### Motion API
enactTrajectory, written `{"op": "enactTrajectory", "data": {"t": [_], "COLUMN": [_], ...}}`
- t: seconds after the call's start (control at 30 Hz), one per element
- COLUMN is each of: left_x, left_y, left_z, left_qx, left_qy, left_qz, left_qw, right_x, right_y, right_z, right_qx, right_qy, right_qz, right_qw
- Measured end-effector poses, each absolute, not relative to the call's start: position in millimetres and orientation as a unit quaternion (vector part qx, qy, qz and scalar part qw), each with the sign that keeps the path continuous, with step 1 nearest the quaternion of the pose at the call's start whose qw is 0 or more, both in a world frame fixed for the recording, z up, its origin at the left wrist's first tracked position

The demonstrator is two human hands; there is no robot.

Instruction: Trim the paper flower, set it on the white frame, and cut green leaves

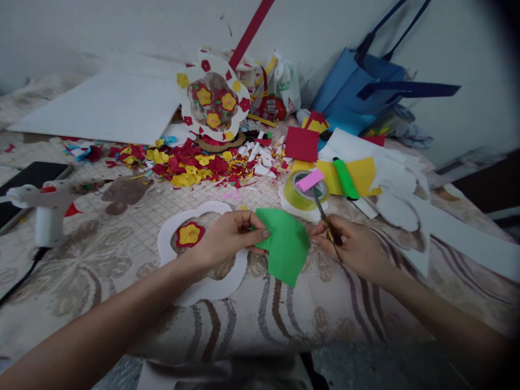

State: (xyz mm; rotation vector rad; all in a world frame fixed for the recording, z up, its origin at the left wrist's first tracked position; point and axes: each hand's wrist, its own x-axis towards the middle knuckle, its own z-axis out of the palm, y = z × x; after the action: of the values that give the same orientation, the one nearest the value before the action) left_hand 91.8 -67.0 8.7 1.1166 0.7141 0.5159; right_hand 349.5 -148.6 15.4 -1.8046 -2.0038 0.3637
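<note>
The left hand (227, 238) reaches in palm down, pinching the green paper (286, 246) by its near edge. Just beyond the paper, the right hand (351, 246) curls closed around scissors (322, 211), their handles hidden inside the fingers, blades blurred.

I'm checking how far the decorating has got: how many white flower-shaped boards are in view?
2. One white flower-shaped board stands propped behind the paper scraps; the other lies flat under the left hand. More may be hidden in the clutter.
</note>
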Motion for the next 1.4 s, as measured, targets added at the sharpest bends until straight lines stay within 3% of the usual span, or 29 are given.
{"op": "enactTrajectory", "data": {"t": [0.2, 0.33, 0.47, 0.7, 0.8, 0.9, 0.97, 1.07, 1.2, 1.4], "left_x": [92.2, 92.0, 91.4, 91.5, 91.5, 91.4, 91.4, 91.0, 88.0, 81.0], "left_y": [-64.6, -64.0, -63.3, -61.7, -61.5, -61.7, -62.4, -62.8, -58.6, -49.5], "left_z": [2.5, 0.8, 1.6, -3.0, -2.1, 1.0, 2.3, 1.9, 3.3, 19.0], "left_qx": [0.542, 0.570, 0.572, 0.559, 0.555, 0.552, 0.552, 0.560, 0.609, 0.639], "left_qy": [0.331, 0.327, 0.328, 0.324, 0.321, 0.313, 0.308, 0.315, 0.334, 0.369], "left_qz": [0.229, 0.220, 0.218, 0.237, 0.246, 0.248, 0.246, 0.244, 0.264, 0.328], "left_qw": [0.738, 0.721, 0.720, 0.725, 0.727, 0.732, 0.735, 0.726, 0.669, 0.590], "right_x": [354.3, 347.0, 341.8, 350.0, 349.3, 342.9, 337.6, 332.9, 345.1, 425.4], "right_y": [-129.8, -120.2, -110.5, -91.8, -91.9, -98.1, -102.1, -104.8, -105.7, -112.5], "right_z": [7.1, 1.4, -3.7, -6.9, -2.7, 4.0, 7.8, 11.3, 18.0, 42.5], "right_qx": [-0.683, -0.657, -0.652, -0.674, -0.684, -0.659, -0.624, -0.596, -0.605, -0.686], "right_qy": [-0.707, -0.742, -0.749, -0.728, -0.714, -0.658, -0.629, -0.616, -0.611, -0.619], "right_qz": [-0.014, -0.089, -0.112, -0.108, -0.028, 0.235, 0.359, 0.440, 0.444, 0.299], "right_qw": [0.181, 0.099, 0.049, 0.072, 0.145, 0.279, 0.293, 0.268, 0.254, 0.239]}}
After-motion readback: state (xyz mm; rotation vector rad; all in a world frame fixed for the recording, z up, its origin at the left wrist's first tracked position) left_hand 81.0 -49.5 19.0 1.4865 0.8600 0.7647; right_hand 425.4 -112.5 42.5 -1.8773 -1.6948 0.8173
